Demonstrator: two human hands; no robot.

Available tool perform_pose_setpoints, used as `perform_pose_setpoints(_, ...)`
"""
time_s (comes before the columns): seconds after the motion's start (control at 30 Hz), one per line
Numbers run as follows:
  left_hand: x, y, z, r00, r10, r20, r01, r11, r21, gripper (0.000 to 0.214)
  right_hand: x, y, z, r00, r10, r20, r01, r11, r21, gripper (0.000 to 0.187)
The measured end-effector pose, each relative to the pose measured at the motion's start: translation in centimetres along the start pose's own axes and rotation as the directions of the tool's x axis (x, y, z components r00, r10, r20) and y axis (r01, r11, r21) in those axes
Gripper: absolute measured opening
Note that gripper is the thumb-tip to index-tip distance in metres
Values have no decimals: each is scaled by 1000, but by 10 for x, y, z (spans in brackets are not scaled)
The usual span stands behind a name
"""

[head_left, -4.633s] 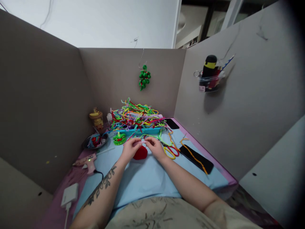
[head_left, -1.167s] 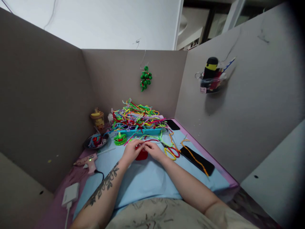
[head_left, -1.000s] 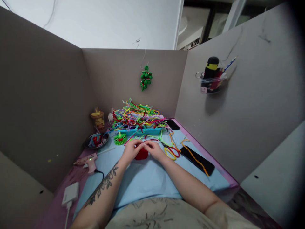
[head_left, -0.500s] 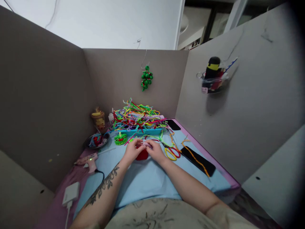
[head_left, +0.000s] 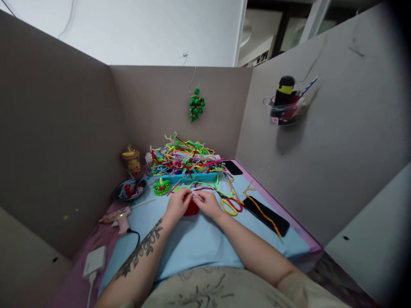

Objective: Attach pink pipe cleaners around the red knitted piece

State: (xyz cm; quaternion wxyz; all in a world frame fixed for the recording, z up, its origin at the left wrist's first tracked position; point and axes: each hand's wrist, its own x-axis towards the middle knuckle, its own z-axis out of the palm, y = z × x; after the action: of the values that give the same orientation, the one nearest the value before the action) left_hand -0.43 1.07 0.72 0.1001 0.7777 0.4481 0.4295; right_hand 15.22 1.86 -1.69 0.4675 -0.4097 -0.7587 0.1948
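Observation:
My left hand (head_left: 179, 201) and my right hand (head_left: 208, 202) meet over the middle of the table with fingers bent together. Between their fingertips is a small pale purple piece (head_left: 194, 195), mostly hidden, so its kind is unclear. Just below the fingers lies a red object (head_left: 192, 208), partly covered by my hands. Scissors (head_left: 231, 205) with yellow and red handles rest to the right of my right hand. Beyond my left hand sits a fuzzy green frog-like figure (head_left: 162, 187) with red on it.
A blue tray (head_left: 173, 179) bears a heap of colourful pipe cleaners (head_left: 184, 156). On the left are a dark bowl (head_left: 117, 194), a pink glue gun (head_left: 122, 220) and a white charger (head_left: 94, 262). A black slab (head_left: 261, 209) with an orange strand (head_left: 271, 222) lies right.
My fingers have shifted slightly around the pale purple piece, the right-hand fingers curling in more. The whole view has moved a little; the other things stay put.

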Motion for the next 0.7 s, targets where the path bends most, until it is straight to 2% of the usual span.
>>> perform_pose_setpoints(0.13, 1, 1, -1, 1000, -8, 20, 7, 1000, 20, 14, -1, 0, 0, 1000, 0, 12, -1, 999, 37, 21)
perform_pose_setpoints(0.37, 0, -4, 2, 999, 33, 17, -34, 997, 66, 18, 0, 0, 0, 998, -22, 53, 22, 1000, -10, 30)
perform_pose_setpoints(0.6, -3, -8, 6, 996, 77, 53, -81, 993, 81, 30, 2, 6, 3, 996, 64, 58, -65, 998, 14, 32)
perform_pose_setpoints(0.7, -3, -6, 6, 995, 86, 56, -89, 995, 53, 26, 3, 7, 3, 994, 80, 75, -85, 994, 68, 31)
